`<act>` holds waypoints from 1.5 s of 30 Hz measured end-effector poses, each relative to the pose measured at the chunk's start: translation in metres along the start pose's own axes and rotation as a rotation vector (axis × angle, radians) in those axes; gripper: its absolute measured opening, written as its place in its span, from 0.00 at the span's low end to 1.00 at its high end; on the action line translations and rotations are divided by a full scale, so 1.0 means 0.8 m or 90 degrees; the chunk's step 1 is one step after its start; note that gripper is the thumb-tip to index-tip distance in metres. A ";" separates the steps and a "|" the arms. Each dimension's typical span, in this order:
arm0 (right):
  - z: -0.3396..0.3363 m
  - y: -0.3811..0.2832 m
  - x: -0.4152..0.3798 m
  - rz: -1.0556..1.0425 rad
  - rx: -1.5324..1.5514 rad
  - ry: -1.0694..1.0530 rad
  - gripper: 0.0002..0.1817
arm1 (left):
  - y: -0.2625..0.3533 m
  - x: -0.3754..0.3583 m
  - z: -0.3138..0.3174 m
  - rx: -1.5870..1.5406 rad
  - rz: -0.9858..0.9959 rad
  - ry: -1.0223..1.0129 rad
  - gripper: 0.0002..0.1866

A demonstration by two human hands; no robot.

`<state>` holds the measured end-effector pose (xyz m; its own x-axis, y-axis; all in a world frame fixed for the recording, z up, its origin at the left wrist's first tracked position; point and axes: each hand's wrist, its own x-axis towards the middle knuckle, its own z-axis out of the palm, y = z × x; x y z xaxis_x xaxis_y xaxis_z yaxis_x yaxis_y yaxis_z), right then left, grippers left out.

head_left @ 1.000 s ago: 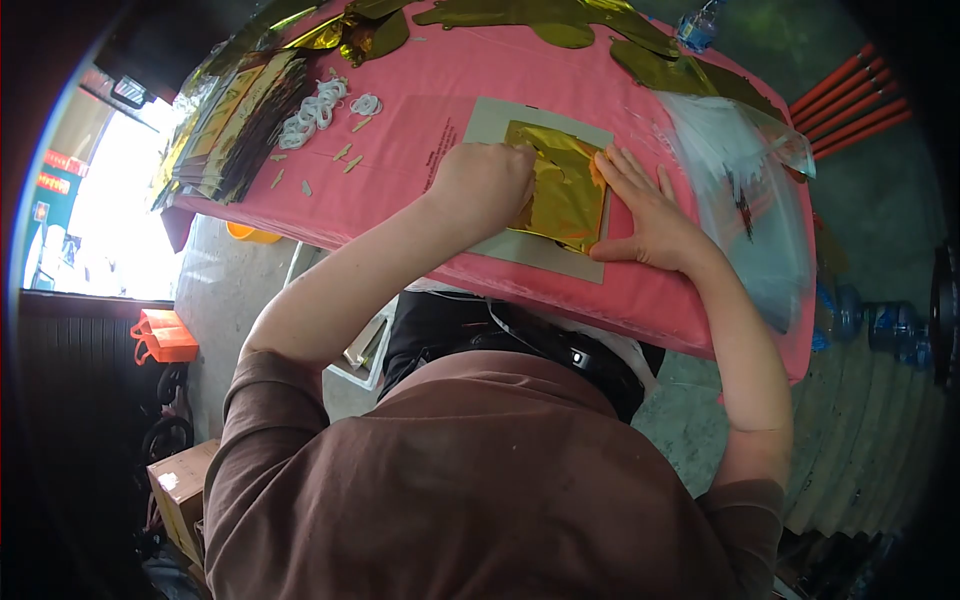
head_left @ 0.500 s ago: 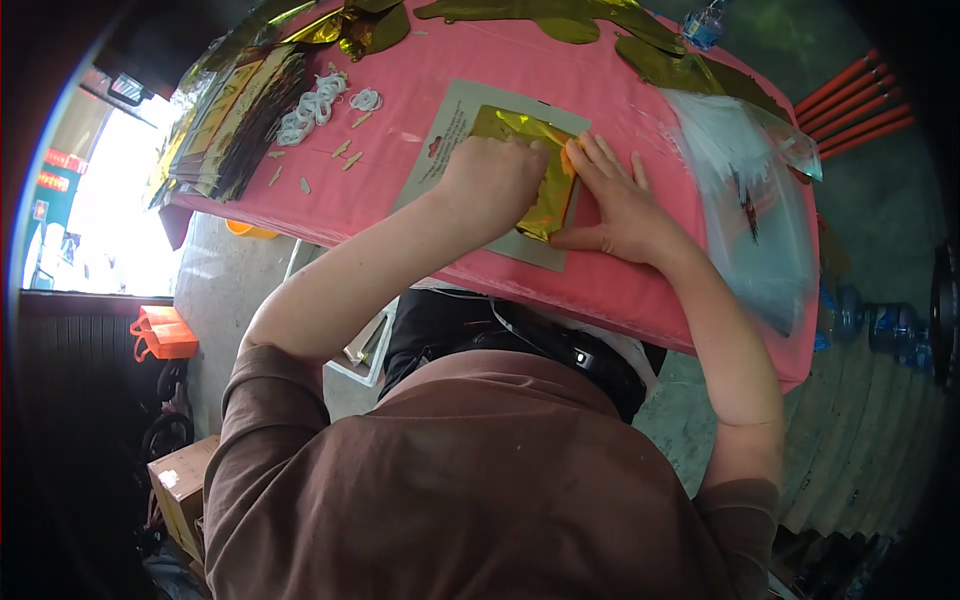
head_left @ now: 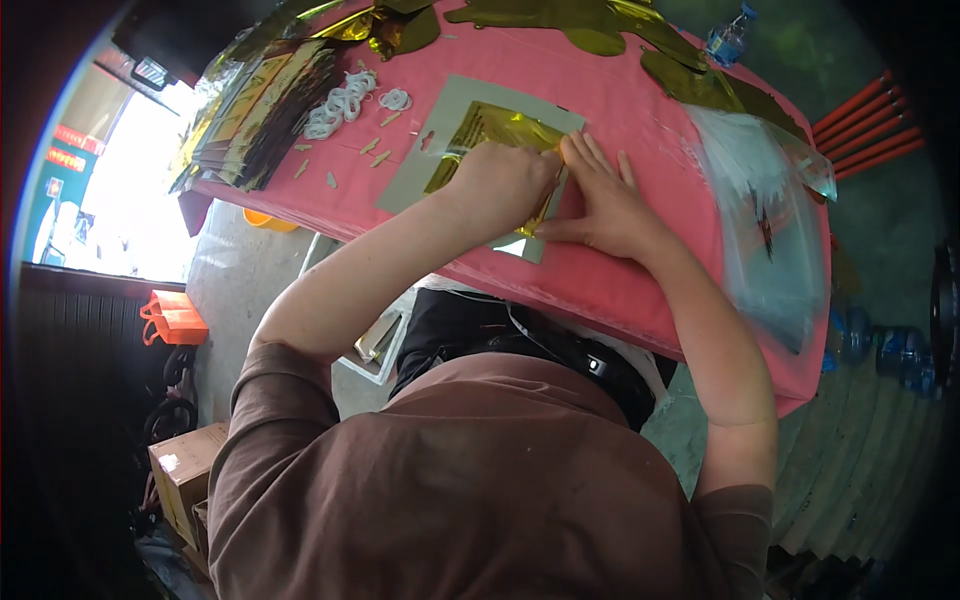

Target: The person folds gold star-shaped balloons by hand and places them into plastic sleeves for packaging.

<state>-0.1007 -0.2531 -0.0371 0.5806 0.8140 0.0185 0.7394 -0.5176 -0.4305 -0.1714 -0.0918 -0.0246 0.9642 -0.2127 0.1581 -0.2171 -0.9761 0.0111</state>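
Observation:
A gold foil sheet (head_left: 500,127) lies on a grey card (head_left: 408,183) with a hang hole, near the front edge of the pink-covered table. My left hand (head_left: 508,187) is curled closed over the foil; whatever its fingers grip is hidden. At the foil's right edge rests my right hand (head_left: 607,203), fingers spread and thumb at the card's lower right. Its index fingertip touches or nearly touches the left hand's fingers.
Packets in a stack (head_left: 262,115) stand on the left, beside white cord loops (head_left: 340,106) and small pale pieces. Gold foil shapes (head_left: 590,28) line the back edge. Clear plastic bags (head_left: 758,220) lie on the right, a bottle (head_left: 728,42) behind them.
The view has shifted slightly. My left hand has moved toward the right hand's fingertips, and the foil and card now sit a little differently under the hands.

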 end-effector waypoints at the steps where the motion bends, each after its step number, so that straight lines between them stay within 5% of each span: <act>1: -0.002 0.005 -0.001 -0.030 0.016 0.032 0.48 | -0.001 -0.003 -0.002 0.005 -0.001 0.002 0.10; 2: -0.011 0.012 0.000 -0.034 0.015 0.034 0.48 | -0.002 -0.007 -0.006 -0.019 0.010 0.008 0.11; 4: -0.028 0.026 0.003 0.072 0.403 0.040 0.28 | -0.004 -0.012 -0.009 -0.044 0.022 0.011 0.11; 5: -0.026 0.029 0.002 0.074 0.404 0.041 0.28 | -0.006 -0.012 -0.009 -0.090 0.083 0.034 0.10; 7: -0.020 0.034 -0.004 -0.052 0.205 0.250 0.15 | -0.007 -0.011 -0.009 -0.141 0.150 0.056 0.10; 11: -0.032 0.029 -0.024 -0.055 0.048 0.118 0.15 | -0.018 -0.009 -0.011 -0.191 0.188 0.073 0.09; 16: -0.020 0.031 -0.047 -0.103 -0.074 0.210 0.15 | -0.019 -0.023 -0.018 -0.283 0.139 -0.001 0.09; 19: -0.025 0.028 -0.048 -0.163 -0.086 0.298 0.15 | -0.003 -0.043 -0.015 -0.298 0.154 0.098 0.08; 21: -0.031 0.016 -0.049 -0.175 -0.063 0.268 0.13 | 0.020 -0.065 -0.016 -0.223 0.246 0.164 0.07; 31: -0.017 -0.008 -0.032 -0.291 -0.178 0.151 0.07 | 0.061 -0.089 0.019 -0.208 0.135 0.300 0.19; 45: -0.003 -0.008 -0.029 -0.293 -0.243 0.204 0.02 | 0.055 -0.087 0.022 -0.236 0.133 0.317 0.19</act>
<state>-0.1179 -0.2691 -0.0331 0.2072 0.8856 0.4158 0.9696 -0.2424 0.0333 -0.2457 -0.1208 -0.0527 0.7298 -0.2633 0.6309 -0.5160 -0.8176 0.2557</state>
